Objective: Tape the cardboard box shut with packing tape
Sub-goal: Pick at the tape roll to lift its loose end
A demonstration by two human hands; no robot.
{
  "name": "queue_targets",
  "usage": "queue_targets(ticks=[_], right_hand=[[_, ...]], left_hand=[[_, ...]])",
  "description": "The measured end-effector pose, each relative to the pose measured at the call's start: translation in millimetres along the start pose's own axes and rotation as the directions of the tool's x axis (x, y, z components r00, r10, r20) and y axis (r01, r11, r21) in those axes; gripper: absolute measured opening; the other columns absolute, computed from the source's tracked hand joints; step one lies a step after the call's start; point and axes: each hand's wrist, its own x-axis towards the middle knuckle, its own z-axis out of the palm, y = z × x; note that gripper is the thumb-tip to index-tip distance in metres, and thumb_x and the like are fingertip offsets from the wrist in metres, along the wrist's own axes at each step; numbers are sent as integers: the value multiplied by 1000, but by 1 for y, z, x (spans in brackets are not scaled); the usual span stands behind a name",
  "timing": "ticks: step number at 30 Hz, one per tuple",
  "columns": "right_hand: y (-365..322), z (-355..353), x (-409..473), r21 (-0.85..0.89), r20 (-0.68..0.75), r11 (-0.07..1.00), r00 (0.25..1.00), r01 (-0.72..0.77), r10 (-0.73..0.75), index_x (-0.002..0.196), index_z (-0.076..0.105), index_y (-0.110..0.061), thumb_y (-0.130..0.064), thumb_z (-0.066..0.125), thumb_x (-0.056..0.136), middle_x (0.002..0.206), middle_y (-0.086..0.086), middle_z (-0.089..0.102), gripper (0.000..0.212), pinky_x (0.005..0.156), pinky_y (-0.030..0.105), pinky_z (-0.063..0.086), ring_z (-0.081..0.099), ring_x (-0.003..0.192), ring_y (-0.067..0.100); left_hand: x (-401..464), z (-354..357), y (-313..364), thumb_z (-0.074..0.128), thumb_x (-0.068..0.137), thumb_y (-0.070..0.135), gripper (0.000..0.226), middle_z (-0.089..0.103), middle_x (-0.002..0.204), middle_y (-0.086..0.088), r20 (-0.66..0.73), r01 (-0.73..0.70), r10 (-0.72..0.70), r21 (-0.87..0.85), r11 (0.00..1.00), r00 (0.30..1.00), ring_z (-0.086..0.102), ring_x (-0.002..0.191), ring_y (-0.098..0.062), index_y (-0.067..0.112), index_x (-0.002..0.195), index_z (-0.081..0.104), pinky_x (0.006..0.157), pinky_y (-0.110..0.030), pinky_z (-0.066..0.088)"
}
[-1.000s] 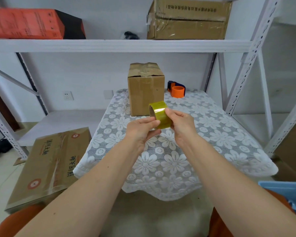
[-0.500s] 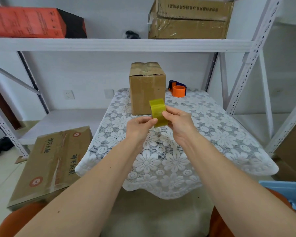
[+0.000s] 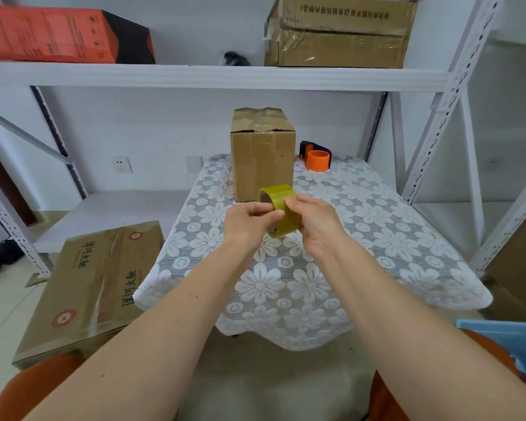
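A brown cardboard box (image 3: 262, 159) stands upright at the far middle of the lace-covered table (image 3: 392, 238), its top flaps folded down and creased. In front of it, above the table, I hold a yellowish roll of packing tape (image 3: 278, 202) between both hands. My left hand (image 3: 249, 221) pinches the roll's near side with thumb and fingers. My right hand (image 3: 315, 221) grips it from the right, fingertips on the outer tape surface. The roll's lower part is hidden behind my fingers.
An orange and dark tape dispenser (image 3: 316, 158) sits right of the box at the table's back. White metal shelving (image 3: 213, 75) surrounds the table and carries boxes above. A large flat cardboard box (image 3: 91, 287) leans at the left. A blue bin (image 3: 510, 338) is at the lower right.
The tape roll has turned in my fingers, its hollow core now facing left again, and both hands have shifted slightly on it. The box has not moved.
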Motion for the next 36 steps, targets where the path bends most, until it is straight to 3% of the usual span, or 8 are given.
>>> queue_targets(ticks=[3,8,14,18,21,25,30,36], right_hand=[[0,3,-2,14,-44,1000,999,-13,13,100,67,-9,-15,74,78,105,13,68,25,89,39,52,64,99,26],[-3,0,-3,52,55,999,998,-3,1,100,69,-7,-5,69,81,104,16,69,20,53,28,54,66,84,26],[4,7,-3,90,12,996,1000,-28,27,106,68,-2,-13,77,74,107,19,70,35,78,37,57,66,103,33],[4,6,-4,106,46,994,999,-25,20,107,67,0,-4,72,76,103,19,69,31,63,33,55,65,91,30],[2,5,-5,90,83,996,997,-12,4,107,67,1,-2,69,79,103,21,68,28,61,34,56,65,89,31],[1,6,-6,84,71,996,997,7,-13,93,71,-4,-10,76,75,102,20,71,20,82,40,58,68,97,34],[-3,3,-8,138,155,990,987,13,-34,95,67,-3,-1,69,79,89,14,68,17,68,37,56,65,78,28],[-1,1,-6,104,117,994,993,20,-32,112,64,0,-2,58,87,107,19,67,26,83,46,54,64,91,30]], left_hand=[[-2,2,3,78,74,12,13,66,70,4,19,-18,18,22,1000,1000,60,64,-6,22,72,69,55,-7,46],[-2,2,2,77,75,13,9,67,72,5,-2,-28,28,16,999,1000,59,62,-1,19,77,71,54,-5,45],[-4,3,4,77,74,11,10,65,70,3,6,-34,34,26,999,999,59,63,-6,18,77,69,50,-6,45],[-4,2,3,75,75,9,11,65,69,-1,3,-60,60,61,996,998,59,63,-10,18,73,69,55,-11,48],[0,0,2,75,76,9,7,66,72,-3,7,-65,65,60,996,998,60,66,-11,15,76,71,63,-18,50],[0,3,5,75,75,9,6,63,69,-2,56,-110,104,122,986,993,56,61,-8,9,80,72,57,-14,47],[3,-1,6,75,76,9,6,64,71,-4,102,-95,87,71,993,991,56,62,-10,10,81,72,57,-14,48],[6,-5,10,69,83,7,14,57,63,2,135,-25,22,24,999,991,48,48,-3,7,97,71,45,-13,42]])
